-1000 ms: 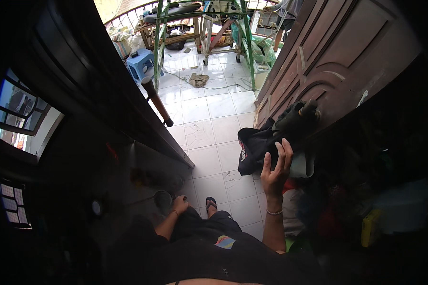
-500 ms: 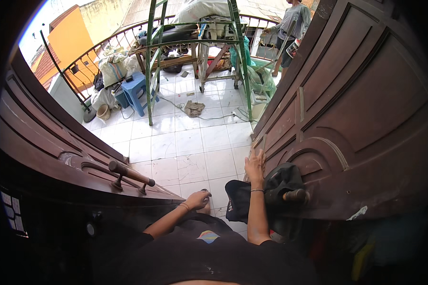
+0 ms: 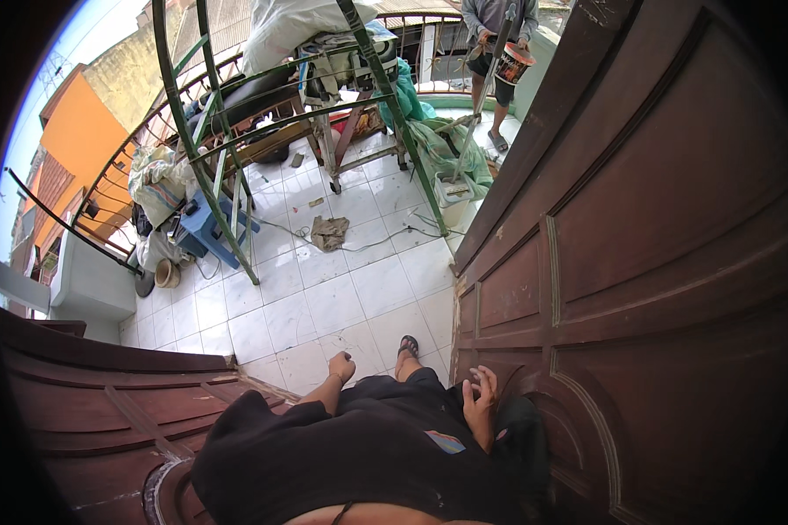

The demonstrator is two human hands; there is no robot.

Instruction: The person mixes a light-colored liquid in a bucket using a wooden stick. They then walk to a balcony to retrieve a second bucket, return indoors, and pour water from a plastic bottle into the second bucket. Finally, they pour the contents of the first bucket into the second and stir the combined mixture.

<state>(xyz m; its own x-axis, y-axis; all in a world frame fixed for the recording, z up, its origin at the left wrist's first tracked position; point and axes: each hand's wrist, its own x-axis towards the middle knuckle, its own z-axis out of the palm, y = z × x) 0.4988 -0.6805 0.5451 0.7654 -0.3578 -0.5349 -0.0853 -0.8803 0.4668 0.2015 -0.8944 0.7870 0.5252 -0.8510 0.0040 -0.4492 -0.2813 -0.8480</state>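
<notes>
I stand in a doorway between two dark brown wooden door leaves. Low in front of my body, my left hand (image 3: pixel 342 366) is curled closed, and nothing shows in it. My right hand (image 3: pixel 481 395) is held beside the right door leaf (image 3: pixel 639 289), its fingers bent but apart and holding nothing. Close to that hand hangs a dark cloth (image 3: pixel 524 437) against the door. The left door leaf (image 3: pixel 105 402) is further from my left hand. One foot in a dark sandal (image 3: pixel 408 345) is on the white tiles just past my hands.
A green metal frame (image 3: pixel 394 131) stands ahead, beside a blue plastic stool (image 3: pixel 208 229). A brown rag (image 3: pixel 329 234) and a cable (image 3: pixel 381 248) lie on the tiled floor (image 3: pixel 324 306). At the far right another person (image 3: pixel 499 22) holds a bucket (image 3: pixel 514 63).
I have moved forward through the doorway, and the view has swung right. My right hand has come back toward my body. The other person, now fully by the railing, shows with a bucket.
</notes>
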